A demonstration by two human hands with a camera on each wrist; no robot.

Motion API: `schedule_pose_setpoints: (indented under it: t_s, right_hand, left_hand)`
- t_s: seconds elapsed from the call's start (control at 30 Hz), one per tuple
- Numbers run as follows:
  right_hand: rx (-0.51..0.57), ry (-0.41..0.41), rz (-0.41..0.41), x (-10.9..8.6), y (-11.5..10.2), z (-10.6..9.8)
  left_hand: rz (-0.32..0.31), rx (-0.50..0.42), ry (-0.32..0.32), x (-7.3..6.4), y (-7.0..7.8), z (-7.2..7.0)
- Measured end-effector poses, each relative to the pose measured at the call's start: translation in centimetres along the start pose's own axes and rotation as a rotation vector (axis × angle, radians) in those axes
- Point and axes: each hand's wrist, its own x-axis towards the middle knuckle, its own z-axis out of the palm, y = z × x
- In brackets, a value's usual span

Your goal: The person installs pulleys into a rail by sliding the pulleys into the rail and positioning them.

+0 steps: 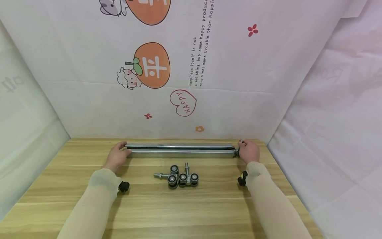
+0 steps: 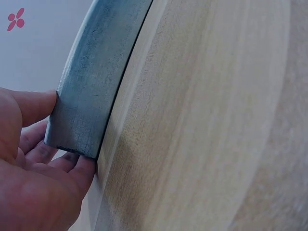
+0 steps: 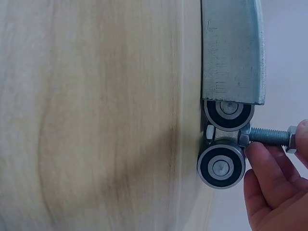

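Observation:
A silvery metal track rail with a slot along its top lies across the far part of the table. At its left end my left hand holds the rail, thumb on one side and fingertips under the end edge in the left wrist view. My right hand is at the other end, pinching the threaded bolt of a roller trolley. One wheel pair of that trolley sits partly inside the rail's end; the other pair is outside, just past the edge.
Two more roller trolleys with bolts, one on the left and one on the right, lie close together on the wooden table in front of the rail. A printed white cloth rises behind the table, with white cloth at both sides.

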Motion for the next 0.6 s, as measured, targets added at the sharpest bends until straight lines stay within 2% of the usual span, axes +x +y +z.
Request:
schedule_pose_setpoints:
  t_s: [0.37, 0.6]
  right_hand:
    - [-0.004, -0.045, 0.0, 0.0, -0.4, -0.1]
    - [0.009, -0.081, -0.057, 0.2, -1.8, 1.0]
  left_hand:
    - [-0.003, 0.026, -0.02, -0.1, 0.0, -0.1]
    - [0.019, 0.034, -0.001, 0.1, -0.2, -0.1]
